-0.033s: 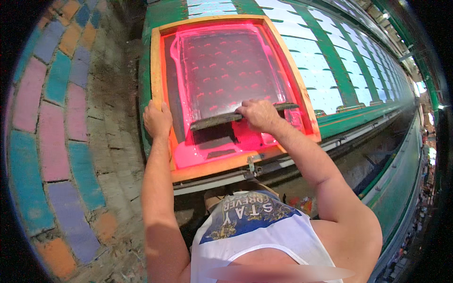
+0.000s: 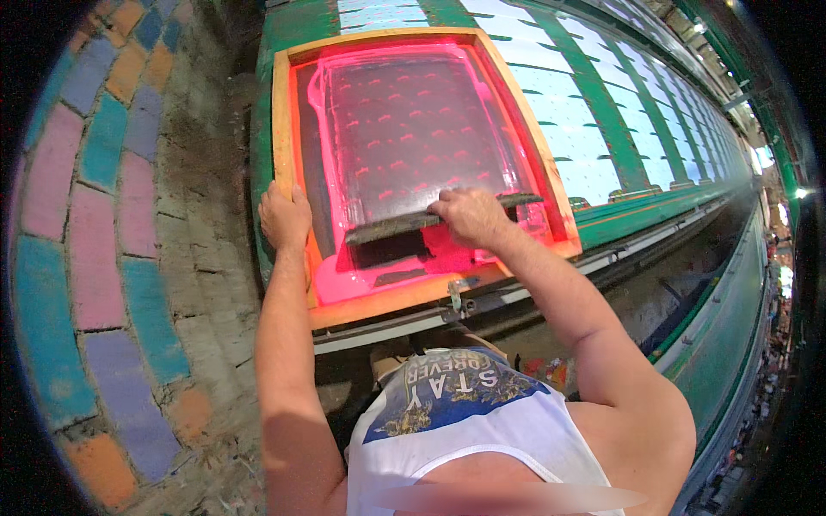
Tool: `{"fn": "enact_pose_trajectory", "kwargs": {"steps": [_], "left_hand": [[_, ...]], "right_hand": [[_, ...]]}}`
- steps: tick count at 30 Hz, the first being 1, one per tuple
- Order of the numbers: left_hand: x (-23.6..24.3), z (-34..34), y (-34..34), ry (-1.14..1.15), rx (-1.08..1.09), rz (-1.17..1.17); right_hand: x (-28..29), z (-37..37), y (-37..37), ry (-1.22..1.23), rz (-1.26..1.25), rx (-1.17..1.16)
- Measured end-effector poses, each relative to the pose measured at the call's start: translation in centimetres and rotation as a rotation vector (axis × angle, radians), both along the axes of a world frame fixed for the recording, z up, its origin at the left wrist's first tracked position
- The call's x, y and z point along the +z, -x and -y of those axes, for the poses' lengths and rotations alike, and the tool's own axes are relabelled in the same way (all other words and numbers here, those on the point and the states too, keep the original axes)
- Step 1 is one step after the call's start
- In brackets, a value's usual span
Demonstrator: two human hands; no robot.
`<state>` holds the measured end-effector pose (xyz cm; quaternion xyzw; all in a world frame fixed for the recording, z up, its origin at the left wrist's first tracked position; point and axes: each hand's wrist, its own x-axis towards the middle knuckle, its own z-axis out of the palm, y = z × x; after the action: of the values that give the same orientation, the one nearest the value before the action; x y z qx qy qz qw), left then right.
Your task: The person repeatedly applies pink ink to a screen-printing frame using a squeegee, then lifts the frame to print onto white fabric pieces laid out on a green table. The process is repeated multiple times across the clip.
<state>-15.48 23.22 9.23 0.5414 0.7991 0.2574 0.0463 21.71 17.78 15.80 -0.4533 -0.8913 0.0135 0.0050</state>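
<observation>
Squeegee (image 2: 387, 226): dark bar lying slantwise across the lower part of the wooden screen frame (image 2: 387, 34), its left end nearer the worker.
Right hand (image 2: 473, 215): closed over the squeegee's top edge, right of its middle (far-side fingertips partly hidden).
Left hand (image 2: 286, 215): wrapped over the frame's left rail, thumb toward the mesh (image 2: 409, 138); how tightly it grips, I cannot tell.
Pink ink (image 2: 331, 284): thick at the near-left corner, streaked along the mesh's sides.
Green print table (image 2: 615, 225): under the frame, with rows of white panels (image 2: 568, 129) beyond to the right.
Stroke: I judge this to be the spreading of ink over the screen, near the close end of a pass (direction not readable from here).
Next pass: seems to call for level pressure along the whole blade, with the left hand steadying the frame against a shift.
</observation>
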Motion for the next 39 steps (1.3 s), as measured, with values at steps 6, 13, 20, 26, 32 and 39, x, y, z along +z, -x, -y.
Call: {"fn": "enact_pose_trajectory", "kwargs": {"steps": [6, 13, 20, 26, 32, 39], "left_hand": [[0.5, 0.3, -0.6, 0.006, 0.026, -0.018], [1.6, 0.4, -1.2, 0.103, 0.050, -0.131], [1.1, 0.1, -1.5, 0.026, 0.152, -0.273], [1.9, -1.0, -1.7, 0.239, 0.255, -0.272], [2.6, -1.0, -2.3, 0.239, 0.259, -0.251], [2.4, -0.7, -1.2, 0.135, 0.200, -0.089]], "right_hand": [[0.3, 7.9, -0.4, 0.019, 0.022, 0.034], [0.4, 11.9, -1.4, 0.036, -0.194, 0.094], [1.5, 11.8, -9.8, 0.075, -0.592, 0.323], [0.3, 7.7, -22.0, -0.122, -0.848, -0.211], [-3.4, 1.7, -26.1, -0.189, -0.592, -0.516], [-4.7, -5.1, -24.5, 0.034, -0.654, -0.623]]}}
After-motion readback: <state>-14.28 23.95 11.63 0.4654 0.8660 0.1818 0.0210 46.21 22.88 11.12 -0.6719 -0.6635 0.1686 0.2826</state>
